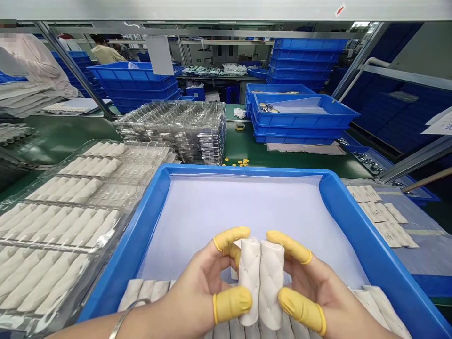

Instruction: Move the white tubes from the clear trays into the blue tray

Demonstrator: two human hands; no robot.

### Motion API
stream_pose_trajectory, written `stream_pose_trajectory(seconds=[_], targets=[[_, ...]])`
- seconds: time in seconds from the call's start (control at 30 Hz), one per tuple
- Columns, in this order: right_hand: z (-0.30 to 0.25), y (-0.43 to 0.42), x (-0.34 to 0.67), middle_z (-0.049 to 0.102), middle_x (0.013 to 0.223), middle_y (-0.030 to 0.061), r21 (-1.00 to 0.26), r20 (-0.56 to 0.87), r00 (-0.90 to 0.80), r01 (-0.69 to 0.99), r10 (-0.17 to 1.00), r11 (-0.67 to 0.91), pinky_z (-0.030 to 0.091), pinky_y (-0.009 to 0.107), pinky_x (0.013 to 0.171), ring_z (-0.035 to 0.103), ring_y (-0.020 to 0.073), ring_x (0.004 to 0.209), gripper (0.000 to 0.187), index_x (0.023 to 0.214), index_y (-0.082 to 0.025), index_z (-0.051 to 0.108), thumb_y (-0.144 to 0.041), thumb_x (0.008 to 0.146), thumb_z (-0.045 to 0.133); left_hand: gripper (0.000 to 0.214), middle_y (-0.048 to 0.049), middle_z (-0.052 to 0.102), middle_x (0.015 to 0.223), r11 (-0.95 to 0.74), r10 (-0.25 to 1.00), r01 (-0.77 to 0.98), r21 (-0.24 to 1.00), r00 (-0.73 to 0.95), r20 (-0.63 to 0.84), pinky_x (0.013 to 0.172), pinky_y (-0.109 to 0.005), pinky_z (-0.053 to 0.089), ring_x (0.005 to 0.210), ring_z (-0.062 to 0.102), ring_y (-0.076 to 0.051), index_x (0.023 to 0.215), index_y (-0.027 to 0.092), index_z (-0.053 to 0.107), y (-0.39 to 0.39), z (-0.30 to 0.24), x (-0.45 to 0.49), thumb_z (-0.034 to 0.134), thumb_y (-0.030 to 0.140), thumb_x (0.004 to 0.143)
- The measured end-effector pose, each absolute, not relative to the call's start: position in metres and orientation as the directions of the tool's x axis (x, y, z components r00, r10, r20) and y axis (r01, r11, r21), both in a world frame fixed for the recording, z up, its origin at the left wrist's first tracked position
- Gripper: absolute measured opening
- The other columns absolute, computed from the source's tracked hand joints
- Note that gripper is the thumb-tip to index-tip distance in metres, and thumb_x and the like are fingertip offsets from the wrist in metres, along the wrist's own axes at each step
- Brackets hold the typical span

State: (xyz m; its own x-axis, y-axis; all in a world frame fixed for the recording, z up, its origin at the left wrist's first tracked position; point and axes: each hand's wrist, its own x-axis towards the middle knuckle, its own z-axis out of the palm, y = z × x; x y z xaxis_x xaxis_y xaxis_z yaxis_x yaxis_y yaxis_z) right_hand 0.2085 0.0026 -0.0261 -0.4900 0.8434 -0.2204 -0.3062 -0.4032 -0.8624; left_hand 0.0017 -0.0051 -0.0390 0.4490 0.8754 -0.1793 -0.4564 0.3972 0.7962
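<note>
Two white padded rolls (260,282) stand nearly upright, side by side and touching, between my hands. My left hand (215,278) grips the left roll with thumb and fingers in yellow finger cots. On the other side, my right hand (307,282) closes on the right roll, also with yellow cots. Both hands are above a blue tray (157,202) lined with a pale sheet (243,207). Under and beside my wrists lie more white rolls (381,310) in a row at the tray's near end. My hands partly cover that row.
Clear plastic blister trays (116,190) of white rolls fill the left. Behind them rises a stack of clear trays (176,127). Blue bins (300,125) stand at the back right. Small yellow pieces (242,163) lie beyond the tray. Wrapped rolls (381,214) sit at right.
</note>
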Motion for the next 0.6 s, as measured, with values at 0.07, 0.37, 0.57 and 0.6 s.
stream_pose_trajectory(seconds=[0.07, 0.37, 0.57, 0.6], targets=[[-0.0256, 0.0027, 0.2082, 0.06, 0.122, 0.002, -0.865, -0.233, -0.493, -0.289, 0.838, -0.41, 0.049, 0.041, 0.097, 0.051, 0.0262, 0.121, 0.049, 0.125, -0.044, 0.059, -0.041, 0.082, 0.081, 0.062, -0.0035, 0.054, 0.101, 0.42, 0.868, -0.464, 0.78, 0.456, -0.196, 0.09, -0.042, 0.043, 0.1, 0.048, -0.02, 0.123, 0.04, 0.054, -0.0053, -0.0392, 0.002, 0.082, 0.032, 0.068], [-0.0253, 0.005, 0.2094, 0.061, 0.122, 0.0032, -0.869, -0.209, -0.48, -0.309, 0.852, -0.387, 0.053, 0.035, 0.086, 0.056, 0.0252, 0.114, 0.048, 0.127, -0.041, 0.056, -0.041, 0.085, 0.078, 0.056, -0.0048, 0.058, 0.111, 0.372, 0.883, -0.443, 0.816, 0.439, -0.165, 0.092, -0.041, 0.043, 0.103, 0.053, -0.021, 0.126, 0.038, 0.053, -0.0053, -0.0356, -0.0035, 0.076, 0.031, 0.076], [-0.0231, 0.0055, 0.2102, 0.064, 0.117, 0.0028, -0.833, -0.212, -0.514, -0.349, 0.831, -0.429, 0.056, 0.029, 0.07, 0.062, 0.0237, 0.104, 0.043, 0.126, -0.042, 0.056, -0.039, 0.088, 0.076, 0.049, -0.0042, 0.062, 0.108, 0.458, 0.855, -0.466, 0.757, 0.466, -0.23, 0.073, -0.03, 0.048, 0.093, 0.061, -0.019, 0.126, 0.04, 0.053, -0.0042, -0.0355, -0.0026, 0.069, 0.026, 0.082], [-0.0235, 0.0056, 0.2107, 0.063, 0.117, 0.0027, -0.84, -0.217, -0.507, -0.338, 0.834, -0.424, 0.056, 0.029, 0.072, 0.061, 0.0239, 0.107, 0.042, 0.125, -0.042, 0.056, -0.039, 0.088, 0.075, 0.049, -0.005, 0.061, 0.112, 0.442, 0.861, -0.462, 0.769, 0.458, -0.22, 0.076, -0.032, 0.048, 0.099, 0.059, -0.021, 0.126, 0.039, 0.053, -0.0042, -0.0362, -0.0023, 0.07, 0.027, 0.081]])
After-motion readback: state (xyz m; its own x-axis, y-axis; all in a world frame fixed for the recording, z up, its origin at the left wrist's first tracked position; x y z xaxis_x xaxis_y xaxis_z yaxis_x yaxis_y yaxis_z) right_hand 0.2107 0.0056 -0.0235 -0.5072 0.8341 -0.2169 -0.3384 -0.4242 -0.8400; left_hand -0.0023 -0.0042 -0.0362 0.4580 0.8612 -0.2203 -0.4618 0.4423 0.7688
